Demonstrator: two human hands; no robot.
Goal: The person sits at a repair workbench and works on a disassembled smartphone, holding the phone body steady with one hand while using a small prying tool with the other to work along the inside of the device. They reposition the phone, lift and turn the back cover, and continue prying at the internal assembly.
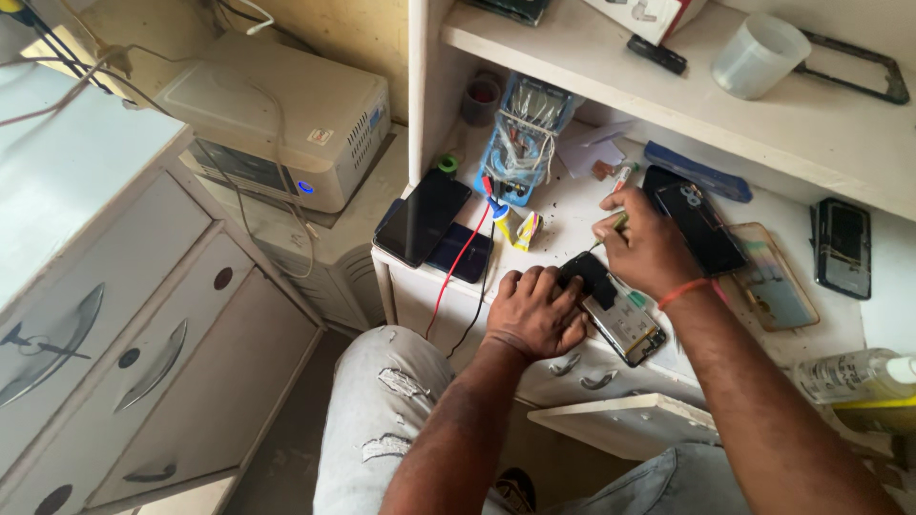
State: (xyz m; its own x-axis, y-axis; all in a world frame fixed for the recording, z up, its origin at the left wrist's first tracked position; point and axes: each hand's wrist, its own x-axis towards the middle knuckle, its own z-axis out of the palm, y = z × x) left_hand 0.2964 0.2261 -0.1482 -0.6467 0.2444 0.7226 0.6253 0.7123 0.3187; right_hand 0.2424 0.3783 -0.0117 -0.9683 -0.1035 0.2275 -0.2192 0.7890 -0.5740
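Hands [536, 310] on opened phone [618, 310], multimeter [523, 143] behind

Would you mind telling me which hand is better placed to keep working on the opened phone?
Probably the right hand: it holds a thin tool above the opened phone, while the left hand presses it down.

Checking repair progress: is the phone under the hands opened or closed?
Opened: the phone lies back off, its inner parts exposed.
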